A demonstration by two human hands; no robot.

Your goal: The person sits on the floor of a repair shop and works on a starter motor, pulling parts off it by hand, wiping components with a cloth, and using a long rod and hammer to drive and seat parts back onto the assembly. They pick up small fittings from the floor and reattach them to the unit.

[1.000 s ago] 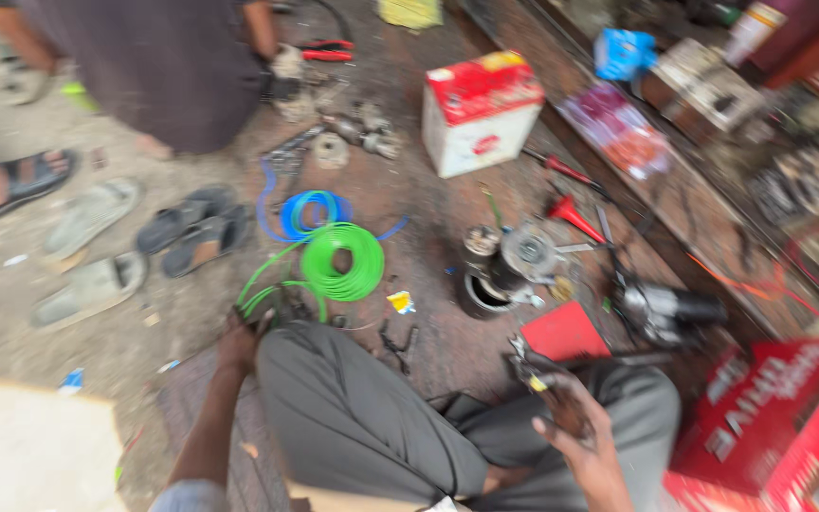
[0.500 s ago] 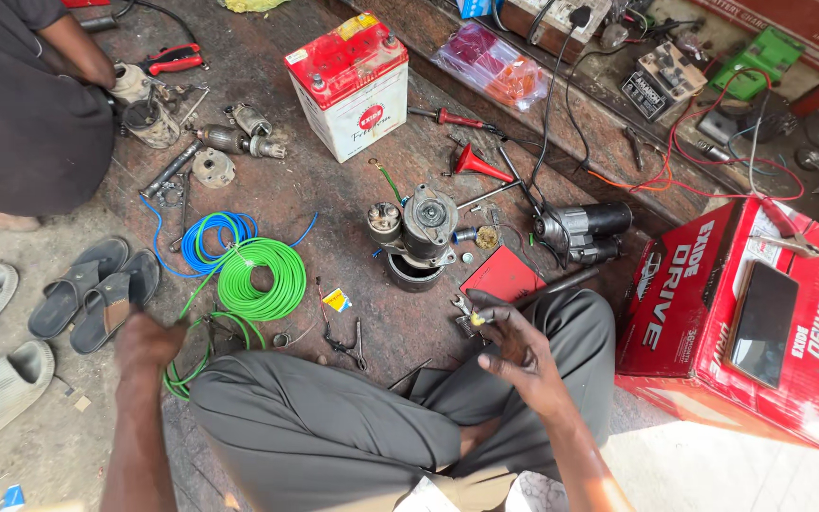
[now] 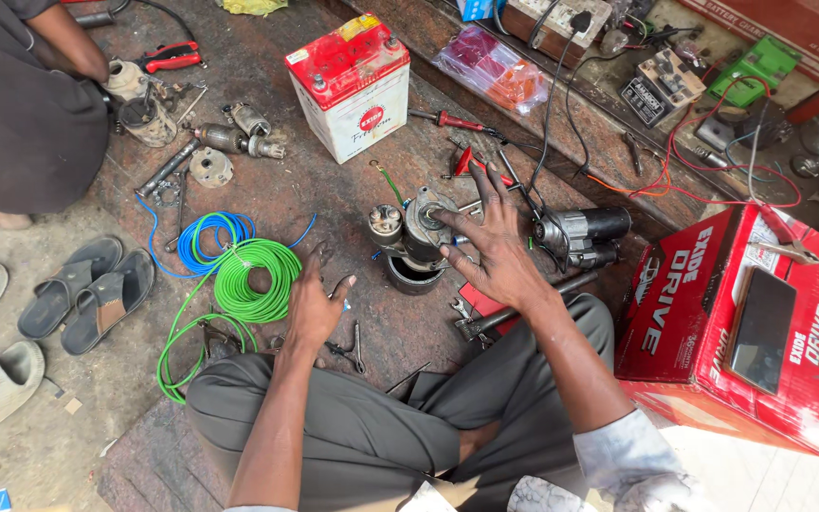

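The right hand, fingers spread wide, rests its fingertips on the grey metal starter-motor housing, which stands on a dark steel ring at twelve o'clock from the knees. The left hand hovers loosely open and empty at ten o'clock, beside the coiled green wire. With only fingertips steadying it, the housing could tip off the ring onto the small black pliers.

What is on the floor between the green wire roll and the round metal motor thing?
In the head view, the person's left hand lies between the green wire coil and the metal motor part, fingers spread above the dark floor. The right hand rests on the motor part.
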